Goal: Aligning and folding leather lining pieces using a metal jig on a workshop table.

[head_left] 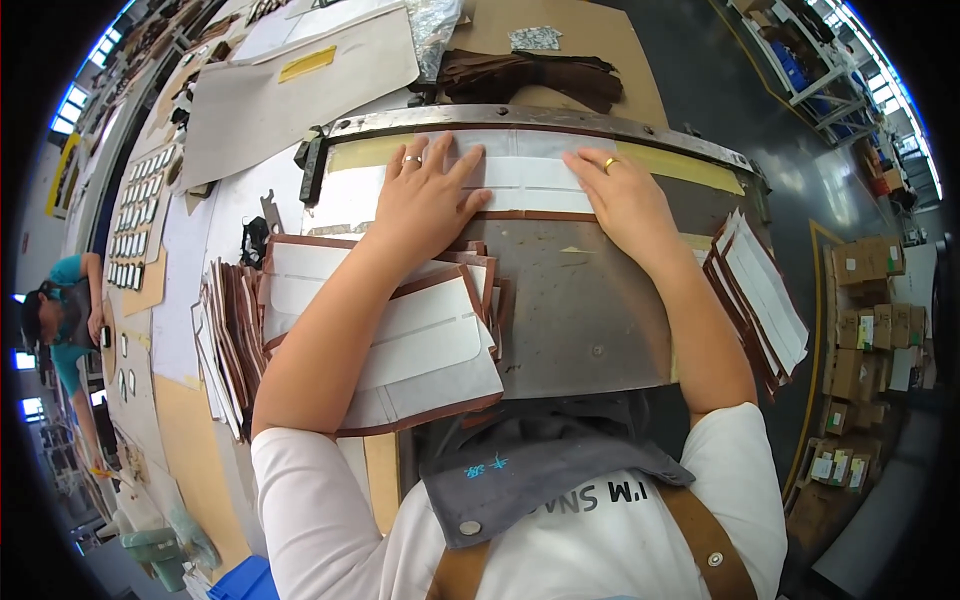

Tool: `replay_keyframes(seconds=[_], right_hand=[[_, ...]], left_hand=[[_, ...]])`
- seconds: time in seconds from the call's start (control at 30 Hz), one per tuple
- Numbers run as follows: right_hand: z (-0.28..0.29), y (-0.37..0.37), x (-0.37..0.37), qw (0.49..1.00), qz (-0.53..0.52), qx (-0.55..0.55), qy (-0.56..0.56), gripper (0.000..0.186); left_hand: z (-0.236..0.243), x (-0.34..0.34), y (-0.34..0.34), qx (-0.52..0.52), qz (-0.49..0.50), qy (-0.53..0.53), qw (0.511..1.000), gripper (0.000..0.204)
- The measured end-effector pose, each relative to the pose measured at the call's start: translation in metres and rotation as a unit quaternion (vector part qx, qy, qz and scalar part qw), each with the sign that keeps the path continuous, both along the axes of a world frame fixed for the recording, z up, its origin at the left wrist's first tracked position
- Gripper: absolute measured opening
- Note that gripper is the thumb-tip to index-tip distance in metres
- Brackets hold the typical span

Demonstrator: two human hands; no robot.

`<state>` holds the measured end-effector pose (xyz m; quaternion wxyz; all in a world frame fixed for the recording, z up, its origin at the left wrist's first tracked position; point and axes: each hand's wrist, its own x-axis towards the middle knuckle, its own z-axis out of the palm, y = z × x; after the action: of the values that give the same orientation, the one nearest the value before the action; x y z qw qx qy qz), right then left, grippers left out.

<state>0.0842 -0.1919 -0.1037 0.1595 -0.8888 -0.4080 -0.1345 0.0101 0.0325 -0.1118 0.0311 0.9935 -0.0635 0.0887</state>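
Observation:
Both my hands rest on a flat white-and-grey panel with brown edges (535, 174), which lies on a metal worktop (580, 300) along a long metal bar (480, 118). My left hand (428, 195) is on the panel's left part, fingers spread and pointing at the bar. My right hand (632, 208) touches the panel's right end with its fingers stretched out. Neither hand is wrapped round anything. Under my left forearm lies a pile of similar brown-edged panels (425, 335), partly hidden by the arm. A second stack of panels (760, 290) leans beside my right forearm.
Upright brown-edged pieces (230, 340) stand packed at the left. A wrench (271, 212) lies nearby. Beyond the bar are dark brown leather pieces (530, 78) and a large grey sheet (300, 95). Cardboard boxes (865, 330) are stacked at the right. A co-worker (65, 320) is at the far left.

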Motion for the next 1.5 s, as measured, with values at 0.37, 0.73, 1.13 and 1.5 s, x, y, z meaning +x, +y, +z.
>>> replay_keyframes(seconds=[0.37, 0.73, 1.13, 1.5], right_hand=[[0.000, -0.001, -0.004, 0.995, 0.002, -0.048, -0.087, 0.027], [-0.007, 0.048, 0.028, 0.992, 0.103, 0.064, 0.022, 0.026], [-0.013, 0.089, 0.037, 0.988, 0.147, 0.037, 0.031, 0.022], [0.003, 0.013, 0.049, 0.993, 0.067, -0.086, -0.043, 0.014]], left_hand=[[0.016, -0.007, -0.006, -0.109, -0.013, 0.013, 0.994, 0.038], [0.012, -0.006, -0.002, -0.084, -0.055, -0.005, 0.995, 0.036], [0.003, 0.008, 0.007, -0.127, -0.004, -0.060, 0.990, 0.046], [0.000, 0.012, 0.002, 0.136, 0.058, -0.031, 0.988, 0.051]])
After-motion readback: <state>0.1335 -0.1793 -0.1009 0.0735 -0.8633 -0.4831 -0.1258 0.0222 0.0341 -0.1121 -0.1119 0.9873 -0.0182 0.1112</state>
